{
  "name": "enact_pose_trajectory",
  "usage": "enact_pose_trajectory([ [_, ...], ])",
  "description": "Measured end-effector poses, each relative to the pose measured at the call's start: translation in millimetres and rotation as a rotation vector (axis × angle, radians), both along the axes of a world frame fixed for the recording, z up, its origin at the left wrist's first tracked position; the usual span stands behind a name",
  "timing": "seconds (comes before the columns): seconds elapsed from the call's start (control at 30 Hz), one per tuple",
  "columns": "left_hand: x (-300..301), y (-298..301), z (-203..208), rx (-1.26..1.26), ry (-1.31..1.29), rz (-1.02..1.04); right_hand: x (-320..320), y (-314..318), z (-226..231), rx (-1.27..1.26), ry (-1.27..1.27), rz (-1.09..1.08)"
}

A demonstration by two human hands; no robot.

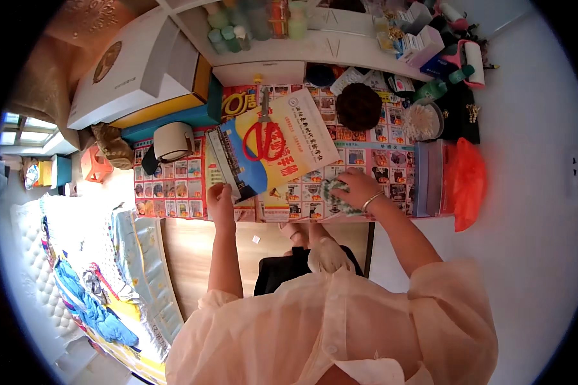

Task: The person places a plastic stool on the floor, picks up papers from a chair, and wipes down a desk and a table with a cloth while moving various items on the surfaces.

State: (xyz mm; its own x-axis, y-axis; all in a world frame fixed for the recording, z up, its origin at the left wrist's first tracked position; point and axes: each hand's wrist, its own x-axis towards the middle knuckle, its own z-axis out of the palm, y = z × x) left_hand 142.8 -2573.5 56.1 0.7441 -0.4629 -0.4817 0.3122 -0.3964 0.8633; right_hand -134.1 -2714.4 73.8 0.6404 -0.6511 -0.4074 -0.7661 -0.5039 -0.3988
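Note:
My right hand (361, 190) presses on a green-and-white checked cloth (340, 197) near the table's front edge, its fingers bent over it. My left hand (221, 200) is closed at the front edge, fingertips by the left edge of a printed yellow, blue and white booklet (305, 125). What those fingers hold, if anything, is hidden. The booklet lies slanted over other papers. On top of it rest red-handled scissors (264, 138), blades pointing away from me.
A patterned red sheet (167, 191) covers the table (408, 219). Boxes (135, 67) and a beige rounded object (173, 141) stand left. At the right are a dark brown round thing (358, 107), a tub of cotton swabs (422, 120), upright boxes (433, 179) and a red bag (469, 186).

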Motion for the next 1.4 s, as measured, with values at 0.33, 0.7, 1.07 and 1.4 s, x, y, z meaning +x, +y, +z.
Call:
enact_pose_trajectory([
  [0.33, 6, 16, -1, 0.203, 0.283, -0.258, 33, 2, -12, 0.466, -0.254, -0.516],
  [0.7, -44, 51, -9, -0.01, 0.792, -0.382, 150, 13, 32, 0.119, 0.25, -0.08],
  [1.07, -82, 62, -11, -0.091, 0.604, -0.206, 153, 26, 19, 0.196, 0.399, 0.069],
  [1.4, -97, 78, -10, -0.239, 0.686, -0.157, 103, 35, 23, 0.376, 0.245, -0.118],
])
